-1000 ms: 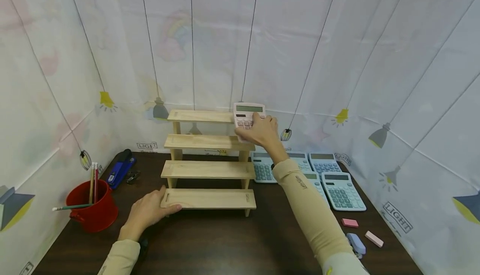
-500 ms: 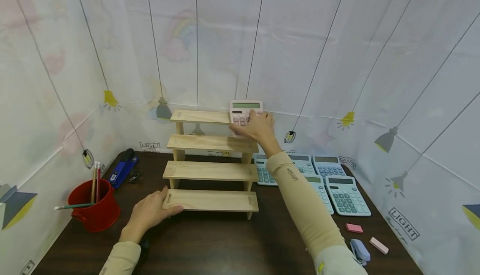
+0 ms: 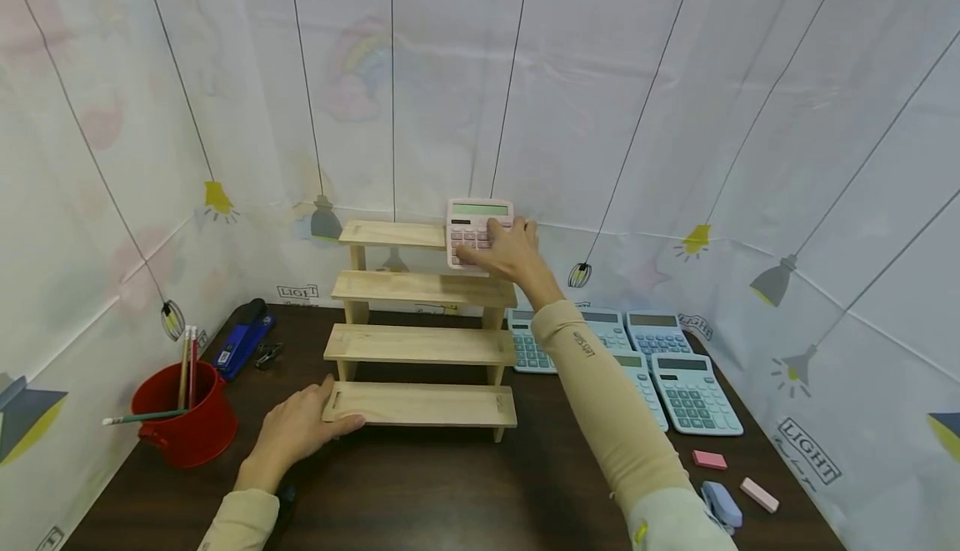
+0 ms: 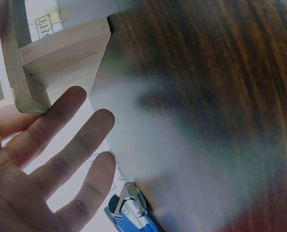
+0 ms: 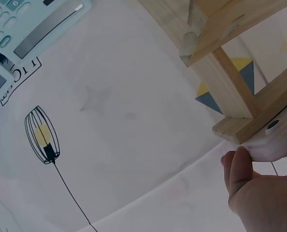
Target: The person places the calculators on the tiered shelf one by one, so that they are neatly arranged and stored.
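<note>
Pink calculator (image 3: 468, 230): I see it at the right end of the top shelf (image 3: 393, 234), tilted, screen facing the near side; I can't tell whether its base touches the wood.
Right hand (image 3: 513, 252): grasping that calculator from its right side, thumb on the keys.
Left hand (image 3: 292, 424): grasping the left end of the lowest shelf (image 3: 423, 405), thumb along the near edge; in my left wrist view the other fingers (image 4: 80, 137) reach out straight and spread.
Wooden stand (image 3: 420, 343): four stepped tiers, lowest one nearest me, standing on the dark tabletop (image 3: 442, 484).
Blue calculators (image 3: 693, 397): five that I can see, lying right of the stand.
Near right: a pink block (image 3: 708, 459), a paler block (image 3: 759, 494) and a lavender stapler (image 3: 722, 505).
Left side: a red cup (image 3: 191, 438) holding pencils (image 3: 183, 372), with a blue stapler (image 3: 242, 347) farther back.
</note>
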Demonstrator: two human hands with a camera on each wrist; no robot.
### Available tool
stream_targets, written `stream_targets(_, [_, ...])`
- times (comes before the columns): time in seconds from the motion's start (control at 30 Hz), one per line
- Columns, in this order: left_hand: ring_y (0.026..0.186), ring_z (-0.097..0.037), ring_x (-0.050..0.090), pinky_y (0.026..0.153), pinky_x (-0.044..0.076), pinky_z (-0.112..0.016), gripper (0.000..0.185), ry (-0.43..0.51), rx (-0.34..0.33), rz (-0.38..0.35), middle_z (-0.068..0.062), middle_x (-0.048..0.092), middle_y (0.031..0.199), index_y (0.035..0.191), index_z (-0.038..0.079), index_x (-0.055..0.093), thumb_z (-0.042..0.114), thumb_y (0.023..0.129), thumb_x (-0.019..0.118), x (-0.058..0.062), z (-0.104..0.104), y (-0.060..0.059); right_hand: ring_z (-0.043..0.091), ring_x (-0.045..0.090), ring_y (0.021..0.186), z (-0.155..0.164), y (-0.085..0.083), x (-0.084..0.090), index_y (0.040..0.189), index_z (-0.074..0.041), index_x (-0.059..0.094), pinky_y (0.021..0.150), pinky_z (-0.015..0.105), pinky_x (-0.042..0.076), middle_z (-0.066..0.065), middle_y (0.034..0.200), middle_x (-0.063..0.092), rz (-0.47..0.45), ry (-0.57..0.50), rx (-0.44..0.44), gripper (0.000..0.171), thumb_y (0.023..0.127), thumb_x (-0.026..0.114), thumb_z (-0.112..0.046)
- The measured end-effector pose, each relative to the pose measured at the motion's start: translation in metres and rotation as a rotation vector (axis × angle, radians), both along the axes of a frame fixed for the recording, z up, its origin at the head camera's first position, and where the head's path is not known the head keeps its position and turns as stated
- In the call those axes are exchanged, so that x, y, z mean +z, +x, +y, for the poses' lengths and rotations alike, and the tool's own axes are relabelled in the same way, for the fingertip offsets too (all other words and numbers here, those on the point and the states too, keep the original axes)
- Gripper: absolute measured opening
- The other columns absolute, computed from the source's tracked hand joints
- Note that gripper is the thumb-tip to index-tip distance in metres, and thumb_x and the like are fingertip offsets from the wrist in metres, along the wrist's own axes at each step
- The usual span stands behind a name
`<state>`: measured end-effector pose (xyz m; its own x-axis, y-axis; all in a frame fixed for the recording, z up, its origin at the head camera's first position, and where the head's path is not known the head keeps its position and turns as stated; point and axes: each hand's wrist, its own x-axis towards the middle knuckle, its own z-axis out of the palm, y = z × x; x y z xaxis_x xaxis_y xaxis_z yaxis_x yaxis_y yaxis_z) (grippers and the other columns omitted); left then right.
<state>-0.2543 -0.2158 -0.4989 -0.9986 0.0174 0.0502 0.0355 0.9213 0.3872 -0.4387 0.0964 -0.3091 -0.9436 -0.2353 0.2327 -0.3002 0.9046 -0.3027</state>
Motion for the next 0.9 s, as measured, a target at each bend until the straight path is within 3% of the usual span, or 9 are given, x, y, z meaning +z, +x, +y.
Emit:
stream_targets(0.23, [0.113, -0.042, 0.065, 0.085, 0.053, -0.058, 0.108, 0.015, -0.003, 0.006, -0.022, 0.065, 0.130, 0.150, 0.001, 0.044, 0.079, 0.078, 0.064, -0.001, 0.001, 0.000, 0.044, 0.014, 0.149, -0.012, -0.005, -0.004, 0.153, -0.013, 0.041, 0.115, 0.064, 0.032, 0.031, 0.161, 0.010, -0.029, -0.069, 0.005, 0.093, 0.083, 0.058, -0.072])
stream_targets(0.5, [0.113, -0.041, 0.064, 0.085, 0.053, -0.058, 0.108, 0.006, 0.012, 0.002, -0.022, 0.064, 0.130, 0.150, 0.000, 0.044, 0.079, 0.079, 0.063, 0.001, -0.001, 0.001, 0.047, 0.004, 0.154, -0.048, -0.009, -0.004, 0.157, -0.016, 0.036, 0.116, 0.068, 0.029, 0.031, 0.164, -0.001, -0.046, -0.065, 0.037, 0.096, 0.084, 0.054, -0.076])
stream_targets(0.77, [0.109, -0.040, 0.066, 0.082, 0.054, -0.055, 0.108, -0.009, 0.006, 0.017, -0.020, 0.067, 0.126, 0.149, 0.001, 0.046, 0.080, 0.078, 0.062, -0.002, 0.000, -0.001, 0.048, 0.011, 0.153, -0.077, -0.009, -0.006, 0.157, -0.016, 0.036, 0.116, 0.066, 0.031, 0.032, 0.162, 0.010, -0.046, -0.038, 0.043, 0.095, 0.085, 0.052, -0.077])
stream_targets(0.9, [0.106, -0.037, 0.068, 0.080, 0.055, -0.053, 0.107, -0.017, 0.011, 0.039, -0.018, 0.068, 0.123, 0.147, 0.002, 0.048, 0.081, 0.078, 0.061, -0.003, -0.001, -0.002, 0.045, 0.019, 0.149, -0.091, -0.011, -0.005, 0.153, -0.013, 0.040, 0.120, 0.059, 0.029, 0.032, 0.158, 0.020, -0.028, 0.012, 0.066, 0.093, 0.086, 0.049, -0.078])
